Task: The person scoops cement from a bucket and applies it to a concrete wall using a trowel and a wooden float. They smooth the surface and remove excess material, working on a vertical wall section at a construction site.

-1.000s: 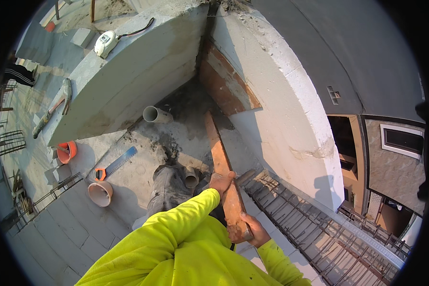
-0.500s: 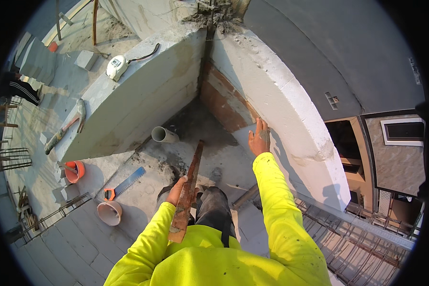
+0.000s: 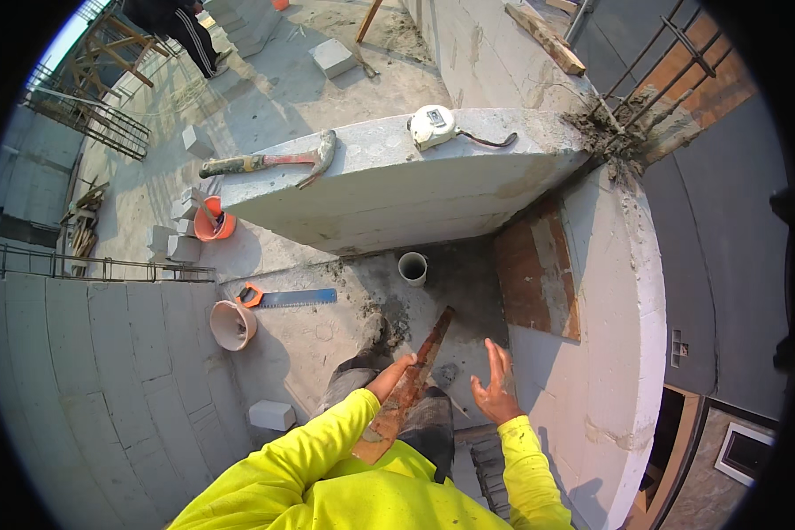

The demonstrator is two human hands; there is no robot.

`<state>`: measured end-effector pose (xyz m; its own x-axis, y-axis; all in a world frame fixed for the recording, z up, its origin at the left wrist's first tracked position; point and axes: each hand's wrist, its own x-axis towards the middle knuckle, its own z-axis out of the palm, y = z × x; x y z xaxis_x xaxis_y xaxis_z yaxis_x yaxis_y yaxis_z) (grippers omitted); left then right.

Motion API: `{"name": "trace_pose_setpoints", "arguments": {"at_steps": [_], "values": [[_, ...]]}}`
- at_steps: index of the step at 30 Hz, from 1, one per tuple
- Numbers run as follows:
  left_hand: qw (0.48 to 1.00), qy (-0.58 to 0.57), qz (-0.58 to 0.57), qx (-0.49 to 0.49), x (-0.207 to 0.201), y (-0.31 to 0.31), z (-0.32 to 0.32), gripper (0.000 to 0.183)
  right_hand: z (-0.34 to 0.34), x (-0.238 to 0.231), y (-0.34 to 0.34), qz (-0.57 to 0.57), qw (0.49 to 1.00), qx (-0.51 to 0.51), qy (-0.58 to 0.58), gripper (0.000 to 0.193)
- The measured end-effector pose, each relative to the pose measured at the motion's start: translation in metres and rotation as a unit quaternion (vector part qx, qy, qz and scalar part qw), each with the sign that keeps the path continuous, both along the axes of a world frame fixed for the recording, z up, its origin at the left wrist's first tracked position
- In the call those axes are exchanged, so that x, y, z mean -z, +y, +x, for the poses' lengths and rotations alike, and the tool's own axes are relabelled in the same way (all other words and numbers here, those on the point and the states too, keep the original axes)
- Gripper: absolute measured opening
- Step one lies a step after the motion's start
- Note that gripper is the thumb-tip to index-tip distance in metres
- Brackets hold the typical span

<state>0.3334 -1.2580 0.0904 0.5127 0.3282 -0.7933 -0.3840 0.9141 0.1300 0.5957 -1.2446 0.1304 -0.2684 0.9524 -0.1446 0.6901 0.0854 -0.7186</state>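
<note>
My left hand (image 3: 391, 378) is closed around a long, rough wooden board (image 3: 406, 399), dirty brown and narrowing toward its far end. It slants from close to my body out over the floor. My right hand (image 3: 498, 389) is raised with nothing in it, fingers apart, beside the white block wall (image 3: 623, 353) on the right. A brown wooden panel (image 3: 539, 274), smeared with grey, stands against that wall near the corner. Beyond the board, an open-topped grey pipe (image 3: 412, 268) rises from the floor.
A claw hammer (image 3: 278, 162) and a white tape measure (image 3: 432, 127) lie on the low wall top (image 3: 362, 134). A blue-bladed handsaw (image 3: 296, 298), orange bucket (image 3: 212, 221), pale bucket (image 3: 232, 325) and block (image 3: 272, 415) are left. Rebar (image 3: 689, 53) sticks up from the corner. Another person (image 3: 185, 31) stands far left.
My view has turned left. My right hand has come away from the panel and wall, back toward me. The wooden board is still in my left hand.
</note>
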Motion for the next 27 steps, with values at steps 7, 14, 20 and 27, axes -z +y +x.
{"name": "trace_pose_setpoints", "arguments": {"at_steps": [7, 14, 20, 27], "values": [[0.979, 0.094, 0.042, -0.175, -0.062, -0.038, -0.022, 0.046, -0.118, -0.11, -0.012, 0.05, 0.922, -0.304, 0.233, 0.087], [0.931, 0.088, 0.04, -0.352, -0.088, -0.058, -0.114, 0.056, -0.215, -0.162, 0.029, 0.076, 0.846, -0.442, 0.289, 0.085], [0.875, 0.096, 0.105, -0.462, -0.131, -0.028, -0.221, 0.058, -0.331, -0.199, 0.053, 0.12, 0.806, -0.477, 0.329, 0.085], [0.819, 0.002, 0.263, -0.509, -0.2, 0.052, -0.338, 0.053, -0.441, -0.258, 0.131, 0.179, 0.744, -0.498, 0.407, 0.086]]}}
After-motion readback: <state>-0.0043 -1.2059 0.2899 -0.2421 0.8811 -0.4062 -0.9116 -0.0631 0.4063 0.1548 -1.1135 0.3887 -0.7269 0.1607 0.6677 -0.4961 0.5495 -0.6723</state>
